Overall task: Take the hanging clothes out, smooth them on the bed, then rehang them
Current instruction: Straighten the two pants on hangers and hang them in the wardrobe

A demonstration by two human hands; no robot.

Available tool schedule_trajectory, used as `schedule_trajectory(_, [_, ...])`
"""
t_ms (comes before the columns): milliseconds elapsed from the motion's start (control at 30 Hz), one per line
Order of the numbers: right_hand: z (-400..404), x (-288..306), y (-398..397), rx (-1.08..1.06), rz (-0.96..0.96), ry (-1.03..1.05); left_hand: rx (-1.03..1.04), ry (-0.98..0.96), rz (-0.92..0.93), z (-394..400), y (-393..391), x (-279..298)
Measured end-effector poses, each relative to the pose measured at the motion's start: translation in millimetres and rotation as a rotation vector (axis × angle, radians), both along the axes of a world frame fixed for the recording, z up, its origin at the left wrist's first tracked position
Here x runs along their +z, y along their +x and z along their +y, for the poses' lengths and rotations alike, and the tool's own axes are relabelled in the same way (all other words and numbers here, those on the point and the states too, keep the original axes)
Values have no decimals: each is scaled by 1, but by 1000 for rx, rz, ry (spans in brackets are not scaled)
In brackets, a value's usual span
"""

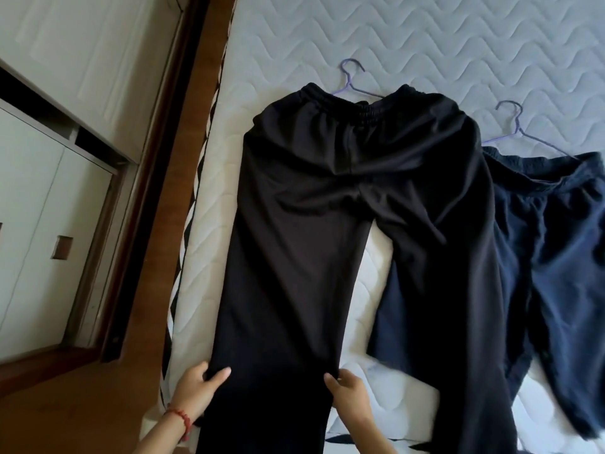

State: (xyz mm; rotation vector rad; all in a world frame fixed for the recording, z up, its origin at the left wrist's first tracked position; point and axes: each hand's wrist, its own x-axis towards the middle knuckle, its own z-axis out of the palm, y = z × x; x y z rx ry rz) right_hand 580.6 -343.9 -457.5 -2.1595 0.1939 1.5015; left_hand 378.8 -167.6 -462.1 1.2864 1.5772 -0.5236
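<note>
Left hand (195,386) and right hand (347,393) pinch the near-left leg's edges of the black trousers (327,208); best draw evenly nearward to flatten creases.

Black pants (327,224) lie flat on the bed, waistband up on a purple hanger (352,80); navy shorts (556,250) sit just beside, slightly underneath, on their own hanger (520,132).

— What can't you see here?
— The black trousers (304,244) cover most of your purple hanger (352,81); their hems run off the bottom edge.
— And the navy shorts (556,257)?
— Cut by the right edge, hem blurred.
</note>
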Motion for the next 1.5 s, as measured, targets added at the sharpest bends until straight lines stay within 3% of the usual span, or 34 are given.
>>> schedule_trajectory(100, [4, 6, 10, 69, -78, -26, -27, 125, 75, 1, 10, 9])
schedule_trajectory(200, [-3, 22, 31, 4, -200, -39, -66, 393, 159, -3, 32, 32])
schedule_trajectory(300, [-20, 41, 62, -90, -376, -23, -158, 595, 59, -16, 64, 53])
schedule_trajectory(500, [-78, 61, 126, -139, -629, -15, -335, 387, -307, -84, 164, 64])
schedule_trajectory(667, [-127, 62, 176, -149, -775, -42, -193, 126, -328, -150, 250, 63])
schedule_trajectory(767, [-153, 50, 200, -164, -692, -44, -130, 91, -304, -185, 284, 49])
schedule_trajectory(900, [-170, 32, 215, -165, -417, -4, 108, 35, -264, -212, 313, 29])
schedule_trajectory(1000, [-179, 23, 216, -120, -316, 37, 300, -97, -311, -224, 327, 22])
schedule_trajectory(1267, [-189, 19, 211, -202, -241, 165, 147, -38, -299, -236, 340, 19])
schedule_trajectory(1500, [-202, 27, 227, -366, -473, 49, 663, 13, -431, -230, 319, 39])
